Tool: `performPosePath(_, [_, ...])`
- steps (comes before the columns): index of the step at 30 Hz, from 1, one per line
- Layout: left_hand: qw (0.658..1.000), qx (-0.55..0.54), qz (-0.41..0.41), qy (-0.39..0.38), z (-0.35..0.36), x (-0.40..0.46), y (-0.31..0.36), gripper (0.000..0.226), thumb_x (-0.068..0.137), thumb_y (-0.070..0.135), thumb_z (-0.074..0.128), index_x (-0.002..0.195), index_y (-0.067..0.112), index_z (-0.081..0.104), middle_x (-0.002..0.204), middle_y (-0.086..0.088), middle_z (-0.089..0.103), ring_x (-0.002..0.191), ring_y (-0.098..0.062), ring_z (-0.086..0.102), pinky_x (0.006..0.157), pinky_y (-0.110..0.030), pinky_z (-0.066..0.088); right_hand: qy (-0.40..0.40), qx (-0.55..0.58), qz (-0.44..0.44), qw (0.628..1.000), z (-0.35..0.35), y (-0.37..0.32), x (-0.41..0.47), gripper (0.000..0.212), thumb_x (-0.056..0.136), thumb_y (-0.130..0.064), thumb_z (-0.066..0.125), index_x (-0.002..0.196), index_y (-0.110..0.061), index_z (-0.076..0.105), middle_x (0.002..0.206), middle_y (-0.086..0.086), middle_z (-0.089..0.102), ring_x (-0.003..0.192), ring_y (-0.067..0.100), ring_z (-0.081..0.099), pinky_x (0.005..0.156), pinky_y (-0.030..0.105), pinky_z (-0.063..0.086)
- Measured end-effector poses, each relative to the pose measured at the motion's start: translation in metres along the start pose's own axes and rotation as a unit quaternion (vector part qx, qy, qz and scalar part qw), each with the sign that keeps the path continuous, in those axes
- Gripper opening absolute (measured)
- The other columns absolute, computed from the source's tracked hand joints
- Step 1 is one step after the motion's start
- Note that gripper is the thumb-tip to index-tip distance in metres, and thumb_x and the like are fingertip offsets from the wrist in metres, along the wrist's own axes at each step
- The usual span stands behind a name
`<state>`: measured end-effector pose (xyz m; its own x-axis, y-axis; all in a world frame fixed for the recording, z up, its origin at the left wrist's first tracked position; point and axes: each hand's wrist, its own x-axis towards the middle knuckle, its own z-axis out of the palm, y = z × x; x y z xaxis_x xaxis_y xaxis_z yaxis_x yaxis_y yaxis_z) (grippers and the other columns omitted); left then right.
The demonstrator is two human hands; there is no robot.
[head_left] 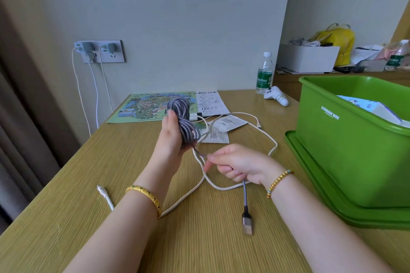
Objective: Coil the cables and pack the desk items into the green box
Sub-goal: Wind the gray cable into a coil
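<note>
A grey braided cable (182, 117) is wound in loops around my left hand (172, 134), which is raised above the desk and holds the coil. My right hand (235, 164) pinches the cable's loose tail just below the coil; the tail runs through my fist and hangs down to a metal USB plug (247, 221). A white cable (261, 133) lies uncoiled in loose loops on the wooden desk under both hands. The green box (346, 139) stands at the right on its green lid (310, 175), with white items inside.
A colourful map (144, 108), a printed sheet (210, 102) and two white sachets (228, 122) lie at the back of the desk. A water bottle (264, 73) and a white controller (276, 95) stand behind the box. Chargers hang from the wall socket (99, 51).
</note>
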<state>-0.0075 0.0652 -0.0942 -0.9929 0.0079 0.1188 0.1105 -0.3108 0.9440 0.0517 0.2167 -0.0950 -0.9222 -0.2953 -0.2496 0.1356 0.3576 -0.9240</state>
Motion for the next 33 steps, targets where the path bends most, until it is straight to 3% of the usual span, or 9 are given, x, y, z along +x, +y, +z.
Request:
performPosePath(4, [0.993,0.091,0.049,0.052,-0.011,0.006,0.004,0.030,0.097,0.048,0.027,0.108,0.024,0.040,0.093,0.005,0.051,0.078,-0.012,0.055,0.047,-0.021,0.050,0.030,0.000,-0.013,0.999,-0.008,-0.004,-0.006,0.025,0.096,-0.024,0.048,0.090,-0.009,0.067,0.047,-0.008,0.029,0.035,0.003,0.021,0.032,0.014,0.016])
performPosePath(9, [0.969,0.220,0.090,0.068,-0.018,0.012,0.007,0.026,0.098,0.043,0.029,0.102,0.018,0.035,0.082,0.001,0.047,0.080,-0.022,0.052,0.075,-0.042,0.049,0.107,0.043,-0.056,0.992,-0.020,-0.008,-0.013,0.021,0.094,-0.023,0.053,0.083,-0.008,0.062,0.042,-0.012,0.033,0.034,0.002,0.026,0.033,0.013,0.022])
performPosePath(13, [0.933,0.339,0.122,0.000,-0.014,0.006,0.004,0.022,0.098,0.038,0.034,0.102,0.017,0.037,0.081,-0.001,0.054,0.081,-0.027,0.055,0.061,-0.033,0.040,0.200,0.039,-0.096,0.974,-0.025,-0.009,-0.015,0.019,0.091,-0.024,0.058,0.079,-0.011,0.064,0.047,-0.008,0.039,0.040,0.005,0.035,0.040,0.015,0.034])
performPosePath(17, [0.859,0.483,0.135,-0.102,-0.009,-0.003,0.002,0.019,0.096,0.039,0.039,0.100,0.020,0.042,0.075,0.002,0.056,0.074,-0.026,0.056,0.056,-0.030,0.038,0.278,0.048,-0.161,0.946,-0.032,-0.011,-0.015,0.011,0.089,-0.015,0.059,0.082,-0.014,0.067,0.052,-0.008,0.050,0.048,0.005,0.043,0.046,0.016,0.040])
performPosePath(19, [0.846,0.491,0.126,-0.167,-0.007,-0.009,0.002,0.022,0.093,0.049,0.041,0.100,0.028,0.043,0.076,0.012,0.056,0.072,-0.015,0.056,0.056,-0.022,0.037,0.289,0.071,-0.186,0.936,-0.036,-0.014,-0.018,0.010,0.089,-0.014,0.059,0.081,-0.016,0.067,0.054,-0.010,0.058,0.051,0.002,0.048,0.047,0.015,0.042])
performPosePath(22, [0.843,0.462,0.096,-0.257,-0.004,-0.019,0.010,0.047,0.072,0.072,0.044,0.107,0.040,0.043,0.086,0.020,0.059,0.079,-0.002,0.057,0.064,-0.017,0.040,0.269,0.094,-0.222,0.932,-0.037,-0.017,-0.022,0.010,0.089,-0.013,0.059,0.082,-0.017,0.066,0.058,-0.009,0.064,0.058,0.002,0.051,0.048,0.014,0.041])
performPosePath(28, [0.769,0.518,0.116,-0.357,0.001,-0.028,0.008,0.019,0.082,0.043,0.065,0.099,0.040,0.058,0.091,0.010,0.066,0.085,-0.006,0.059,0.078,-0.023,0.046,0.166,0.080,-0.282,0.942,-0.029,-0.017,-0.019,0.016,0.089,-0.011,0.057,0.081,-0.019,0.068,0.070,-0.001,0.071,0.071,0.006,0.060,0.048,0.012,0.039])
performPosePath(31, [0.796,0.422,0.096,-0.423,0.007,-0.036,0.015,0.035,0.084,0.042,0.060,0.101,0.012,0.063,0.084,-0.011,0.062,0.073,-0.014,0.052,0.070,-0.028,0.042,0.178,0.120,-0.276,0.937,-0.033,-0.013,-0.016,0.015,0.088,-0.011,0.057,0.081,-0.018,0.068,0.068,-0.001,0.071,0.068,0.007,0.059,0.047,0.012,0.038])
performPosePath(33, [0.826,0.356,0.097,-0.427,0.011,-0.039,0.020,0.048,0.085,0.040,0.059,0.096,-0.006,0.059,0.075,-0.013,0.050,0.069,-0.016,0.044,0.063,-0.030,0.035,0.199,0.150,-0.252,0.935,-0.037,-0.009,-0.012,0.015,0.087,-0.013,0.059,0.078,-0.020,0.069,0.066,-0.004,0.069,0.065,0.007,0.056,0.051,0.015,0.040])
